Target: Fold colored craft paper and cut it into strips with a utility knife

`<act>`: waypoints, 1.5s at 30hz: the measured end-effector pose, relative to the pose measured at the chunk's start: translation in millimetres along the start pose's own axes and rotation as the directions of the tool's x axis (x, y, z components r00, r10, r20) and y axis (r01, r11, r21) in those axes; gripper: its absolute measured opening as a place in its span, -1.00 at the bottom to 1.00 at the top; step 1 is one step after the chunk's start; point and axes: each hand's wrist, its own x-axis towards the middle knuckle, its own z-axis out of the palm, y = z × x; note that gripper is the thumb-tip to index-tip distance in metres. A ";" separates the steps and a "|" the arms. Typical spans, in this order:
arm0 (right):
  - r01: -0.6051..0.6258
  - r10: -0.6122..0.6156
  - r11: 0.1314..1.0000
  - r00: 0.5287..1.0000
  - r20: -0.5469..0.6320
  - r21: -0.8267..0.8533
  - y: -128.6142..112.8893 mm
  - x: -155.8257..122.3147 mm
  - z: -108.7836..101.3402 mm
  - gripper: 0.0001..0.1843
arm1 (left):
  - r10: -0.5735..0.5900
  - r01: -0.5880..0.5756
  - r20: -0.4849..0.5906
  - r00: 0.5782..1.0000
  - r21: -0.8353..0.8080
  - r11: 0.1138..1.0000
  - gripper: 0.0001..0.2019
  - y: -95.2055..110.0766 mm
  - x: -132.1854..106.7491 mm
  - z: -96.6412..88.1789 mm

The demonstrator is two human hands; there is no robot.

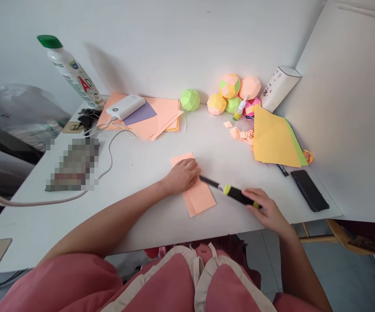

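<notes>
A peach paper rectangle (200,197) lies on the desk in front of me, with a crease near its lower end. My left hand (183,175) rests over its upper part, fingers together and bent, holding it down. The fingertips hide part of the paper's right edge. In my right hand (265,210) is a black-and-yellow pair of scissors (239,195), seen nearly edge-on, with my fingers closed round the handle. Their dark blades point left, and the tip is beside my left fingertips, over the paper. Whether the tip touches the paper I cannot tell.
Behind stand several faceted paper balls (229,86), a small glue bottle (239,109) and small peach paper pieces (242,134). Yellow sheets (275,138) and a black phone (310,190) lie right. Leftward are peach sheets (164,110), a white power bank (125,107), its cable and a tall bottle (73,73).
</notes>
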 end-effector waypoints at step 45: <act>-0.004 0.030 0.984 0.989 0.145 -0.177 -66.5 -75.8 -7.5 -0.58 | -0.258 0.245 0.075 0.963 0.148 0.958 -0.07 50.8 -11.4 27.9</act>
